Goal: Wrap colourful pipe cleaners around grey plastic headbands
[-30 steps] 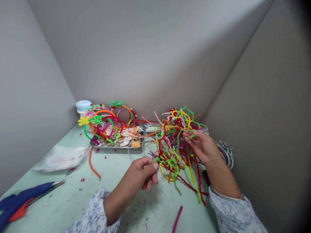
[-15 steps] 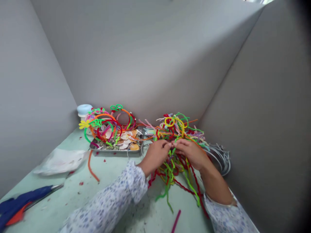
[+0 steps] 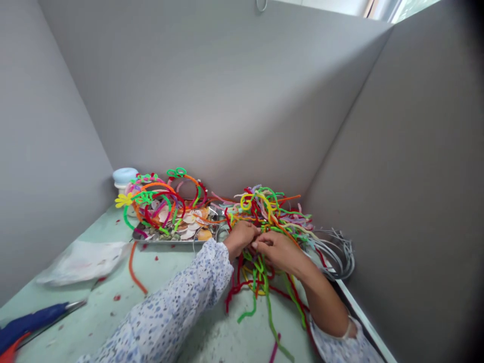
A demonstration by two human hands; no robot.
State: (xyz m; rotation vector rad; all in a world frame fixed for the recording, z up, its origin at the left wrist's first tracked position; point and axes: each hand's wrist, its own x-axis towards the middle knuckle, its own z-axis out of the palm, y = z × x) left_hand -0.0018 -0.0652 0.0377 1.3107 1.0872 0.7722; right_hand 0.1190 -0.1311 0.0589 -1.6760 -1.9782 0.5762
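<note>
A tangled heap of many-coloured pipe cleaners [image 3: 272,204] lies in front of me, with red, green and yellow strands trailing toward the near edge. My left hand [image 3: 242,238] reaches into it, thumb and fingers pinched on a pipe cleaner. Close beside, almost touching it, my right hand [image 3: 282,252] pinches among the same strands with bent fingers. The exact bit between the fingertips is hidden by the hands. Long green pipe cleaners [image 3: 266,297] hang down below the fingers onto the table.
A metal tray [image 3: 162,242] of shells and pebbles stands left of the heap, with bent pipe-cleaner hoops [image 3: 155,194] on it. Grey hoops [image 3: 346,257] lie by the right partition. At left are a plastic bag [image 3: 85,259], a blue-orange glue gun [image 3: 34,322] and a blue-lidded container [image 3: 125,176].
Both hands have shifted slightly left and down in view, staying together in the heap. Green strands hang farther toward the near edge. The camera view has tilted up a little.
</note>
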